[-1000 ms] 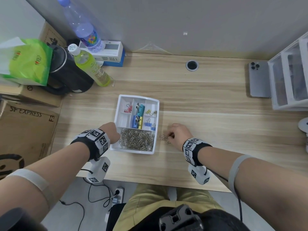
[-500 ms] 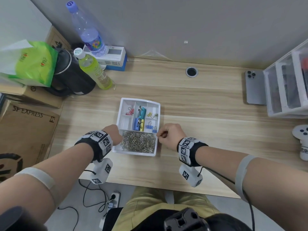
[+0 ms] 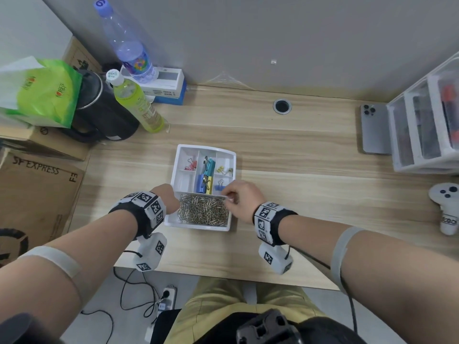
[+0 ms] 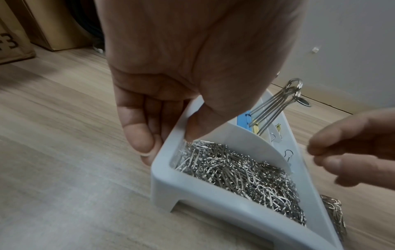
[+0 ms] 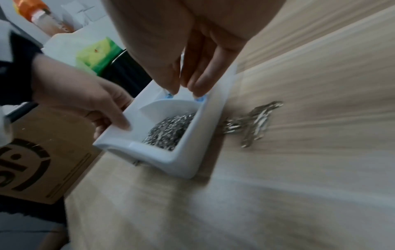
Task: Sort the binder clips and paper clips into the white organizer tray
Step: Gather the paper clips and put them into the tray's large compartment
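The white organizer tray (image 3: pixel 198 225) sits mid-desk. Its front compartment is heaped with silver paper clips (image 3: pixel 203 209), and coloured binder clips (image 3: pixel 205 181) lie in the back compartments. My left hand (image 3: pixel 171 197) grips the tray's left wall (image 4: pixel 169 137), thumb inside and fingers outside. My right hand (image 3: pixel 227 198) hovers over the tray's right edge with fingertips (image 5: pixel 198 91) drawn close together and pointing down. Whether a clip is between them does not show. A small heap of loose paper clips (image 5: pixel 254 121) lies on the desk just right of the tray.
At the back left stand two bottles (image 3: pixel 139 108), a black kettle (image 3: pixel 99 112), a green bag and cardboard boxes (image 3: pixel 37 189). A phone (image 3: pixel 372 130), a white drawer unit (image 3: pixel 422 125) and a white controller (image 3: pixel 447 207) line the right side. A cable hole (image 3: pixel 282 106) is at the back.
My right hand left the loose clips on the desk and moved left and up to the tray's right edge. My left hand kept its hold on the tray.
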Demonstrator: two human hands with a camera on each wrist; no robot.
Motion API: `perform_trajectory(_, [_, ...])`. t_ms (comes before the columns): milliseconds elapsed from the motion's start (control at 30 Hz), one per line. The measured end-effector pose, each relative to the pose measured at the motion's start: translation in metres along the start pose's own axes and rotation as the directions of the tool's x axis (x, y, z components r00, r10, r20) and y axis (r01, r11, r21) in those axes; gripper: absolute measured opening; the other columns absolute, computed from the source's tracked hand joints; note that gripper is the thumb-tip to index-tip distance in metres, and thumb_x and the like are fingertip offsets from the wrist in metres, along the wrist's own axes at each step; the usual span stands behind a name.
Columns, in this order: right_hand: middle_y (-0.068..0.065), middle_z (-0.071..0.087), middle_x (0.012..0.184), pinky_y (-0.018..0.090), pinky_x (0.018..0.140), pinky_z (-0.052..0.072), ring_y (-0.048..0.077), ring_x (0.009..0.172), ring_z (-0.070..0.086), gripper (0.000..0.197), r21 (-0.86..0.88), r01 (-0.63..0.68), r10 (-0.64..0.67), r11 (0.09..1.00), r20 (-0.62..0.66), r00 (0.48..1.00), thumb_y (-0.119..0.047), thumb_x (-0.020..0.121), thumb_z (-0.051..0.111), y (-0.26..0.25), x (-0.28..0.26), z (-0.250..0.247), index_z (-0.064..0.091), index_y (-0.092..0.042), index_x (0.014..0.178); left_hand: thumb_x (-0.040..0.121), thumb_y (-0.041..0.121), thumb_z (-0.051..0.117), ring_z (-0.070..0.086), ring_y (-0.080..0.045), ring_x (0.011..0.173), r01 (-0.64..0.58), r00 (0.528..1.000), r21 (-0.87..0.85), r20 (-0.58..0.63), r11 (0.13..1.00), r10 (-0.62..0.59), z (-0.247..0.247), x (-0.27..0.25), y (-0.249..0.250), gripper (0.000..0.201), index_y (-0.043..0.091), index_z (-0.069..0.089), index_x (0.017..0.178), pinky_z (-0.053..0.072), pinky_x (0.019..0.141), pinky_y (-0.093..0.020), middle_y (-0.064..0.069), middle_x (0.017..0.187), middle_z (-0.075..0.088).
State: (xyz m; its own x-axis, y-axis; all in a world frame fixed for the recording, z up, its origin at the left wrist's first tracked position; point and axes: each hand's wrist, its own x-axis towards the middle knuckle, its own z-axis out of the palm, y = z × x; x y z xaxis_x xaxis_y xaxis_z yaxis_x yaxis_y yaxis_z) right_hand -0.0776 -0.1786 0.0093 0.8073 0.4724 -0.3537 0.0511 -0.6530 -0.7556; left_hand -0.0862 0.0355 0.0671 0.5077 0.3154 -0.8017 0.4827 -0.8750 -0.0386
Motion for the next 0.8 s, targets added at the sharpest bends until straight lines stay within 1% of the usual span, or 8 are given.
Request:
perform_trajectory(33, [-0.008,0.061,0.099,0.031,0.086,0.055,0.009,0.088,0.06,0.018,-0.049,-0.004,0.002,0.999,-0.03,1.0,-0.018,0.086,0.068,0.007,0.001,-0.008,0.069,-0.02,0.104,0.092,0.006,0.042,0.054,-0.023,0.063,0.002,1.0,-0.004,-0.001,1.0,-0.002,0.0,0.0,0.0,0.008,0.002,0.048,0.089,0.038,0.048,-0.023,-0.007,0.068,0.049])
perform_trajectory(100, [-0.006,0.056,0.102,0.034,0.089,0.051,0.013,0.093,0.057,0.025,-0.164,-0.04,0.037,0.986,-0.017,0.999,-0.021,0.082,0.07,0.024,0.003,-0.023,0.065,-0.02,0.107,0.091,0.005,0.041,0.05,-0.02,0.057,0.008,1.0,-0.012,-0.005,1.0,-0.008,-0.001,0.0,-0.001,0.008,0.001,0.048,0.089,0.037,0.048,-0.023,-0.007,0.067,0.048])
perform_trajectory(200, [0.001,0.052,0.114,0.033,0.096,0.044,0.021,0.107,0.05,0.047,-0.348,-0.045,0.091,0.936,0.115,0.989,-0.025,0.075,0.076,0.051,-0.001,-0.034,0.06,-0.017,0.118,0.091,0.005,0.041,0.054,-0.024,0.064,0.015,1.0,-0.01,-0.002,1.0,-0.015,-0.001,0.001,-0.003,0.008,0.001,0.048,0.091,0.039,0.05,-0.024,-0.007,0.068,0.049])
perform_trajectory(300, [0.005,0.051,0.118,0.033,0.098,0.041,0.023,0.111,0.046,0.055,-0.378,0.011,0.06,0.926,0.175,0.983,-0.028,0.072,0.078,0.062,-0.009,-0.025,0.06,-0.016,0.122,0.091,0.005,0.042,0.055,-0.026,0.067,0.018,1.0,-0.009,-0.004,1.0,-0.018,0.0,0.001,-0.005,0.009,0.001,0.05,0.091,0.041,0.052,-0.025,-0.008,0.069,0.051])
perform_trajectory(433, [0.004,0.051,0.111,0.033,0.095,0.039,0.023,0.107,0.044,0.051,-0.342,0.052,0.002,0.938,0.156,0.988,-0.026,0.075,0.078,0.061,-0.013,-0.003,0.063,-0.019,0.124,0.091,0.007,0.042,0.056,-0.027,0.072,0.009,1.0,0.015,-0.008,1.0,-0.009,0.001,0.0,-0.006,0.009,0.001,0.049,0.092,0.041,0.053,-0.025,-0.007,0.069,0.05])
perform_trajectory(500, [0.003,0.052,0.109,0.032,0.093,0.038,0.022,0.107,0.046,0.044,-0.324,0.061,-0.017,0.944,0.137,0.99,-0.026,0.08,0.076,0.06,-0.013,0.003,0.065,-0.018,0.122,0.091,0.007,0.042,0.056,-0.028,0.072,0.006,1.0,0.019,-0.008,1.0,-0.006,0.001,0.001,-0.006,0.01,0.001,0.049,0.093,0.041,0.054,-0.025,-0.007,0.07,0.05])
perform_trajectory(667, [0.002,0.054,0.104,0.025,0.089,0.034,0.022,0.106,0.05,0.026,-0.259,0.037,-0.013,0.965,0.094,0.996,-0.02,0.086,0.071,0.065,-0.015,0.002,0.071,-0.013,0.111,0.091,0.006,0.042,0.055,-0.027,0.071,-0.001,1.0,0.009,-0.007,1.0,0.001,0.001,0.002,-0.007,0.008,0.001,0.049,0.093,0.039,0.05,-0.024,-0.007,0.069,0.049])
perform_trajectory(800, [-0.005,0.048,0.091,0.028,0.087,0.04,0.02,0.094,0.049,0.016,-0.255,0.029,-0.012,0.966,0.067,0.998,-0.022,0.087,0.071,0.067,-0.019,-0.004,0.074,-0.01,0.095,0.091,0.006,0.042,0.052,-0.023,0.063,-0.001,1.0,0.002,-0.008,1.0,0.001,0.001,0.002,-0.007,0.008,0.002,0.049,0.092,0.038,0.05,-0.024,-0.007,0.069,0.05])
